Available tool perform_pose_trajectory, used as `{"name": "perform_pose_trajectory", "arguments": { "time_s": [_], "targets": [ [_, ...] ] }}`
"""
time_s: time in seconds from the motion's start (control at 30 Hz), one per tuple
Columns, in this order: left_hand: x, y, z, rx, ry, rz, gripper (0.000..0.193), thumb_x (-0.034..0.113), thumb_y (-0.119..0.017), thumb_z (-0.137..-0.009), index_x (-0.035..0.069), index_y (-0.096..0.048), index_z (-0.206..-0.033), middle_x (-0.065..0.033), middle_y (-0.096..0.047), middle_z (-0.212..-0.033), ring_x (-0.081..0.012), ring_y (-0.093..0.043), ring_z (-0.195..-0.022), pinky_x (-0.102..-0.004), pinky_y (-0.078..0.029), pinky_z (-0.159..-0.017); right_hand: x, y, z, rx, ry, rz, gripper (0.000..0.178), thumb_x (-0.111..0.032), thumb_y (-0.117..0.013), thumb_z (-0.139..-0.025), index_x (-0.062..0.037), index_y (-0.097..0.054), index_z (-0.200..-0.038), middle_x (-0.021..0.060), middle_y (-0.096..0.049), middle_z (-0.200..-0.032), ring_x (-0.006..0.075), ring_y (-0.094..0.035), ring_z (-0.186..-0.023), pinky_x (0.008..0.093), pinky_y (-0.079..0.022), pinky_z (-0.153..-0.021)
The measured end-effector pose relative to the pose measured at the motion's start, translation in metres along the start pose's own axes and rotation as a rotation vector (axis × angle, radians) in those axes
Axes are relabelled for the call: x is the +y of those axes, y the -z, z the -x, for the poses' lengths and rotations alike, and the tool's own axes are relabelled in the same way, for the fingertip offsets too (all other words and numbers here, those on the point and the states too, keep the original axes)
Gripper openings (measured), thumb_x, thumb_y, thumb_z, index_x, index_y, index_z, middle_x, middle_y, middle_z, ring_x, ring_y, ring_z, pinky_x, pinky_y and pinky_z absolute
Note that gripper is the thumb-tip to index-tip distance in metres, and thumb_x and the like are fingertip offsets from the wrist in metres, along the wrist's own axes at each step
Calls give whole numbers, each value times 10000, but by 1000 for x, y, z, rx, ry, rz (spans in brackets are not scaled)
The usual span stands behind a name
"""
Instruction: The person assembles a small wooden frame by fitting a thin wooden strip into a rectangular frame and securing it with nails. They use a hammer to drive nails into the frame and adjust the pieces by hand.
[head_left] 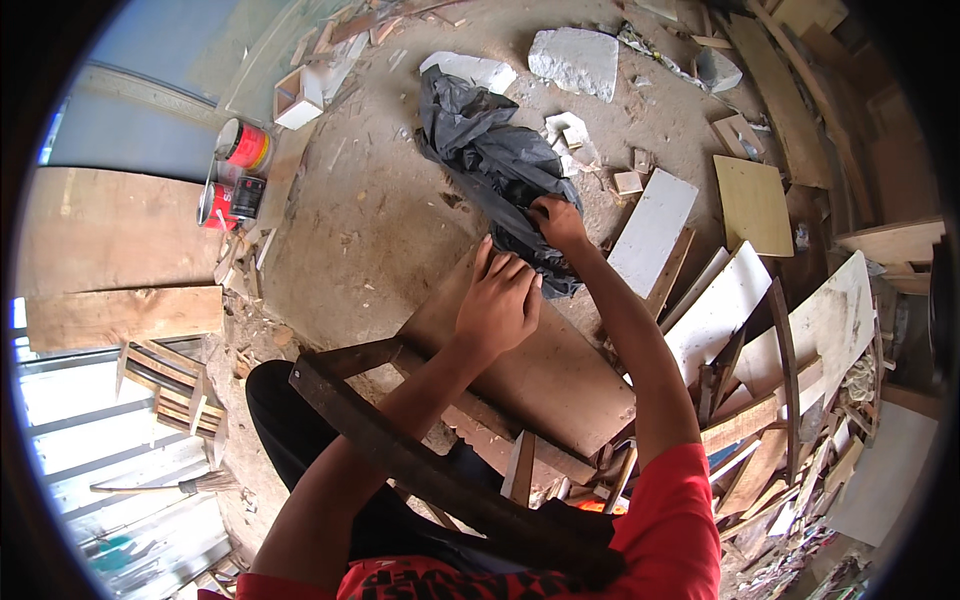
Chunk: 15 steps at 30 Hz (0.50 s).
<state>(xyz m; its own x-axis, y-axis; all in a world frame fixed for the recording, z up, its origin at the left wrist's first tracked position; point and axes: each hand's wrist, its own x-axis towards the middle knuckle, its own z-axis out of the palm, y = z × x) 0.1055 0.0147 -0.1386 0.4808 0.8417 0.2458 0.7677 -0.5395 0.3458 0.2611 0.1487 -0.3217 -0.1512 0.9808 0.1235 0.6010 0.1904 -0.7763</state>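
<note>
A crumpled black plastic bag [480,140] stretches across the floor to the far end of a brown wooden board [550,375]. My right hand [560,222] grips the near part of the bag, its fingers curled into the folds. Just to the left, my left hand [497,300] rests at the board's far end beside the bag. Its index finger is stretched out and the other fingers are slightly bent, with nothing seen in them; the fingertips are close to the plastic. What lies inside the bag is hidden.
A dark curved wooden bar [430,450] runs across in front of my body. White and brown offcuts [715,300] are heaped at right. Paint cans [245,145] stand at left, above a broom [205,483]. White chunks [573,62] lie beyond the bag.
</note>
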Motion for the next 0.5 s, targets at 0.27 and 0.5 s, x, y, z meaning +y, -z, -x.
{"name": "perform_pose_trajectory", "arguments": {
  "time_s": [0.27, 0.5],
  "targets": [
    [1, -3, -2, 70, -30, 20, 191, 151, -571, -938, 10, -643, -832, -134, -628, -859, -291, -600, -992, -552, -284, -1183, -11, 35, 9, 36, -261, -686, 276, -279, -674, -983, -12, -735, -1016, 87, -753, -889, 140, -667, -721, 328, -529, -676],
    [-3, -6, 1, 109, -41, 5, 189, 157, -581, -930, 15, -645, -822, -138, -626, -878, -301, -600, -988, -547, -291, -1181, -68, 91, 14, 125, -158, -1118, 223, -245, -622, -1027, -41, -690, -1089, 84, -736, -1105, 140, -646, -772, 307, -544, -769]
  ]
}}
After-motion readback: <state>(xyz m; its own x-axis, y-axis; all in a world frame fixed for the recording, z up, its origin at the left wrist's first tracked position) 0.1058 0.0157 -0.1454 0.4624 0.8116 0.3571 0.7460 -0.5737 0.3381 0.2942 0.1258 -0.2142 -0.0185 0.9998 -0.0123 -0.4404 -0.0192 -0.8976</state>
